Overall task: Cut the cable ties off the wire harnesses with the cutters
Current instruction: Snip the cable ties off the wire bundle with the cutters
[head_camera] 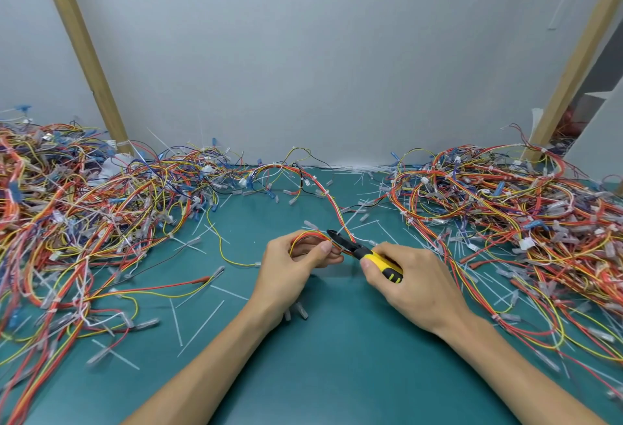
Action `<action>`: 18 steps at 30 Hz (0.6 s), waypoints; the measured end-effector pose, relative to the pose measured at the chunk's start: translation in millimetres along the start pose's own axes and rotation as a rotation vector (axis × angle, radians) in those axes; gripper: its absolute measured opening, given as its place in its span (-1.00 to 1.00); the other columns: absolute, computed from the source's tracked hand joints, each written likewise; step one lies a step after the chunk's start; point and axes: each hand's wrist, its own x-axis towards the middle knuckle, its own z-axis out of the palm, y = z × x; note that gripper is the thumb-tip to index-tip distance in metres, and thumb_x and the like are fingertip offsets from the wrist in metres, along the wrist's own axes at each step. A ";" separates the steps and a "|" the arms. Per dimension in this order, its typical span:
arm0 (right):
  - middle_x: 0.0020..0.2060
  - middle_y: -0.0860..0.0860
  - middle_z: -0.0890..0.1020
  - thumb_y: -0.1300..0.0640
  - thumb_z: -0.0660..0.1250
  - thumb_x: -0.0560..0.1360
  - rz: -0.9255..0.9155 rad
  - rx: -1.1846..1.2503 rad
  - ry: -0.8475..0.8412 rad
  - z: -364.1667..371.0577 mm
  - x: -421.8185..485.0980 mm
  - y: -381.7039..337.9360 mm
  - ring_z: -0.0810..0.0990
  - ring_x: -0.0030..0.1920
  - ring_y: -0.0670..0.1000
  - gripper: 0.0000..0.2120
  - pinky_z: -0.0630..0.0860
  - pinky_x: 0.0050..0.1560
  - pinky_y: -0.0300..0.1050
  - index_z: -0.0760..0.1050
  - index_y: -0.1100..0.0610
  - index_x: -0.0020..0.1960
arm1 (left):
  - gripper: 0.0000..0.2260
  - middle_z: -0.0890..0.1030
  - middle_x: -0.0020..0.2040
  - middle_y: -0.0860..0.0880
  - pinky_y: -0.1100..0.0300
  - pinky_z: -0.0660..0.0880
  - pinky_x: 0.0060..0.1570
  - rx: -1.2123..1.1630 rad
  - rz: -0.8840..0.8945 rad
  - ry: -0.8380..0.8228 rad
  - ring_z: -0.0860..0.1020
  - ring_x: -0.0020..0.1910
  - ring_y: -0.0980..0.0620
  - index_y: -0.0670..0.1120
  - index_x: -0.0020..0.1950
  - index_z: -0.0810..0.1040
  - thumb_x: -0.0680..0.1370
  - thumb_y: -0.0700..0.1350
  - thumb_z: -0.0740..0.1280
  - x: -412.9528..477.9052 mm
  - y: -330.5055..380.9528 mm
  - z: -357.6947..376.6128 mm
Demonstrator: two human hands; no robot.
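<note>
My left hand pinches a bundle of red, orange and yellow wires, a wire harness, between thumb and fingers above the middle of the green mat. The harness arcs away toward the back wall. My right hand grips the yellow-and-black handles of the cutters. The cutters' dark jaws point left and sit against the bundle just right of my left thumb. Whether a white cable tie lies between the jaws is too small to tell.
A large tangle of harnesses covers the left of the green mat, and another heap fills the right. Cut white tie strips lie scattered on the mat. Two wooden posts lean against the grey back wall.
</note>
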 end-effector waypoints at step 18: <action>-0.33 -0.12 0.52 -0.38 0.01 0.47 -0.057 -0.082 -0.046 -1.2 -1.7 -0.2 0.48 -0.29 -0.12 -0.58 0.43 -0.27 -0.11 0.44 -0.09 -0.08 | -0.94 0.71 -0.16 -0.16 0.26 0.59 -0.12 -0.005 -0.021 0.011 0.71 -0.14 -0.10 -0.28 -0.07 0.63 0.54 -0.28 0.38 1.0 -2.1 0.0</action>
